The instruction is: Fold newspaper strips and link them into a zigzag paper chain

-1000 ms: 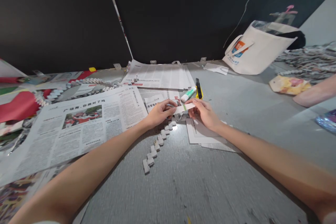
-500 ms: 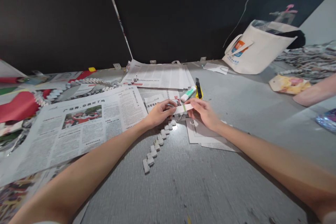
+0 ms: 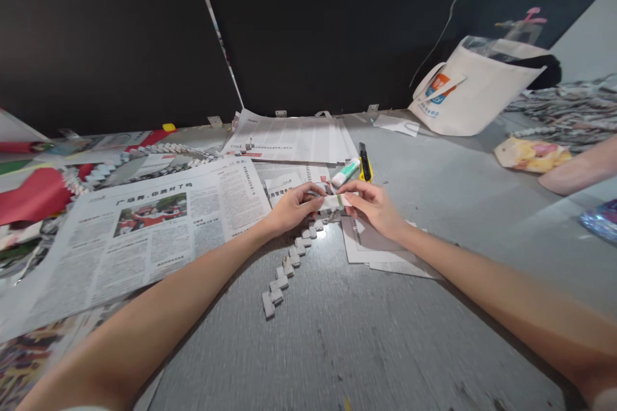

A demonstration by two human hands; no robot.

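Note:
A narrow folded paper strip [image 3: 331, 201], white with a green band, is pinched between my two hands. My left hand [image 3: 297, 207] closes on its left end with thumb and fingers. On the other end, my right hand [image 3: 375, 207] grips with thumb and index finger. Below them, a zigzag chain of folded paper links [image 3: 288, 265] lies on the grey floor, its upper end running under my hands. Just beyond my fingers are a green and white glue stick [image 3: 346, 171] and a yellow and black box cutter [image 3: 365, 162]. Paper sheets [image 3: 359, 247] lie partly under my right hand.
A newspaper sheet [image 3: 159, 221] spreads at the left, with more newspapers [image 3: 294, 135] stacked at the back. Another woven paper chain [image 3: 101, 172] lies far left. A white tote bag [image 3: 477, 90] leans against the black wall [image 3: 328, 26]. Someone's bare limb [image 3: 583, 167] shows at the right.
My right thumb and fingers have shifted slightly on the strip, which now sits flatter between my hands. My left hand has stayed in place.

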